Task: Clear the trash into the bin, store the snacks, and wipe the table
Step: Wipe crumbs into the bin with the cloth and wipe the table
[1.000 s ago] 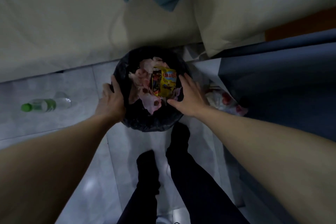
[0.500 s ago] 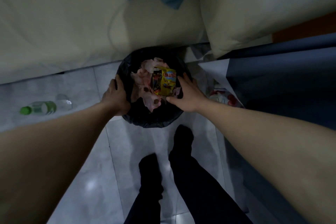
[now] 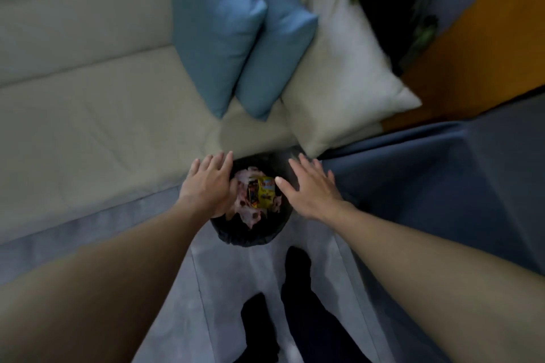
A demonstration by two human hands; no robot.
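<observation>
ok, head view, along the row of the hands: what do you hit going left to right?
Left to right: beige sofa seat → left hand → yellow snack wrapper, lying in the black-lined bin → right hand → dark blue cloth.
</observation>
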